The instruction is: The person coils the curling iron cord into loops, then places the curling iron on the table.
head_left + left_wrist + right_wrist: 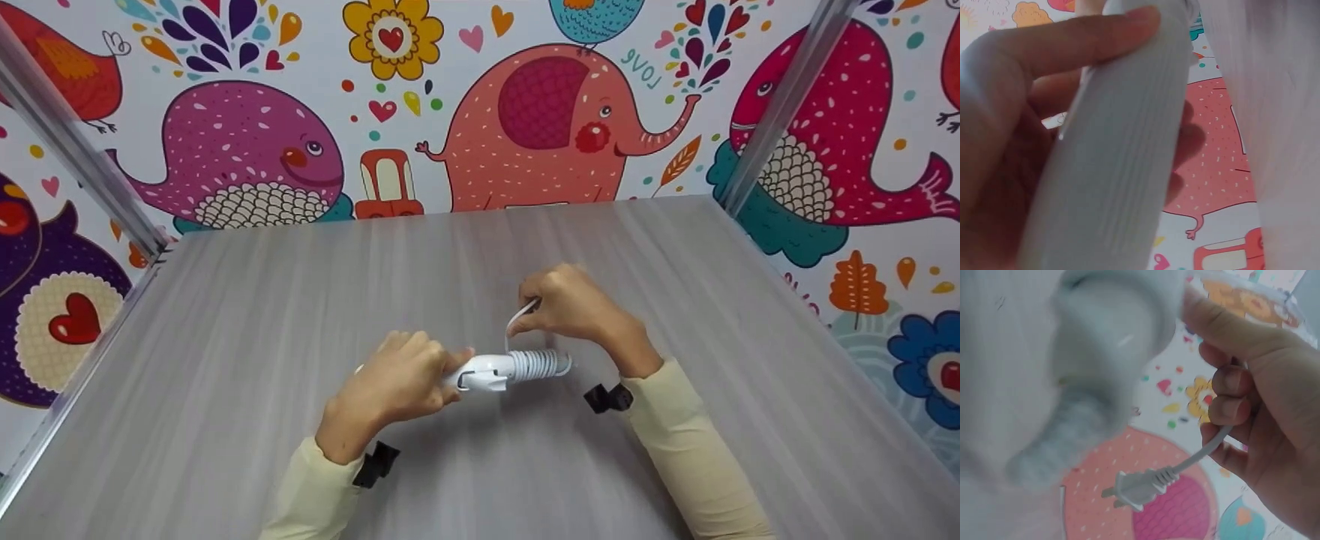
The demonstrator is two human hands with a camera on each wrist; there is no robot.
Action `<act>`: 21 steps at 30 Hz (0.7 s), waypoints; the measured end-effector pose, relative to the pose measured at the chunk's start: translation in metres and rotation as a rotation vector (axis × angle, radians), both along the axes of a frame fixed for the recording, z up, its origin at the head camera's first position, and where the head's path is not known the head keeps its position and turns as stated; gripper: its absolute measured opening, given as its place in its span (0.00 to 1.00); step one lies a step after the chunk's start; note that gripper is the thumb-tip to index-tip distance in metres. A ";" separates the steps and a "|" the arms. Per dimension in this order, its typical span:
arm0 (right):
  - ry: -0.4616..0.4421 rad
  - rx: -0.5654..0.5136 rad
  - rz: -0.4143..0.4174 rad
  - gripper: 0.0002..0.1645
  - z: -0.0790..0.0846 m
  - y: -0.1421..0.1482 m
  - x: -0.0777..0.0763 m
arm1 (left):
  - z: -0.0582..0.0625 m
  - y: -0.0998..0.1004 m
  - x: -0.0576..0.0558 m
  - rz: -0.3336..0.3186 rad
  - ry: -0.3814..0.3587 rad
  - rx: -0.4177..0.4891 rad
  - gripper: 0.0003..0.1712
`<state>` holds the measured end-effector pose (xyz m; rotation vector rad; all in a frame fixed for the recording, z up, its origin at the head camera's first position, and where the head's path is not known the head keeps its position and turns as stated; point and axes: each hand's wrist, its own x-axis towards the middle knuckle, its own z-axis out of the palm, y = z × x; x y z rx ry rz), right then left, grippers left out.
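My left hand [401, 379] grips a white handheld appliance [484, 371] by its long handle; its exact kind is unclear. In the left wrist view the handle [1112, 146] shows fine lengthwise ribs, with the thumb laid across it near the top. Beyond the lever-like part, white cord [536, 365] is wound in tight turns around the narrow end. Up and to the right of these turns, my right hand [574, 307] holds a stretch of cord [517, 316] in its curled fingers. From that hand a two-prong plug [1139, 489] dangles in the right wrist view.
Both hands work over a grey wood-grain table [420, 285]. Behind it stands a wall [420, 187] printed with cartoon animals. Metal posts [787, 105] rise at the back corners, and a metal rail runs along the left edge. Black mounts [377, 463] sit at both wrists.
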<state>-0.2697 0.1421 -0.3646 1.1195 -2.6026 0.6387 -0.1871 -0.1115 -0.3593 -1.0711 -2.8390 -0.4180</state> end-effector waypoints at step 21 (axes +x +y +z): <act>0.197 -0.005 -0.002 0.12 0.020 -0.013 0.028 | -0.006 -0.001 -0.017 0.410 -0.097 0.312 0.31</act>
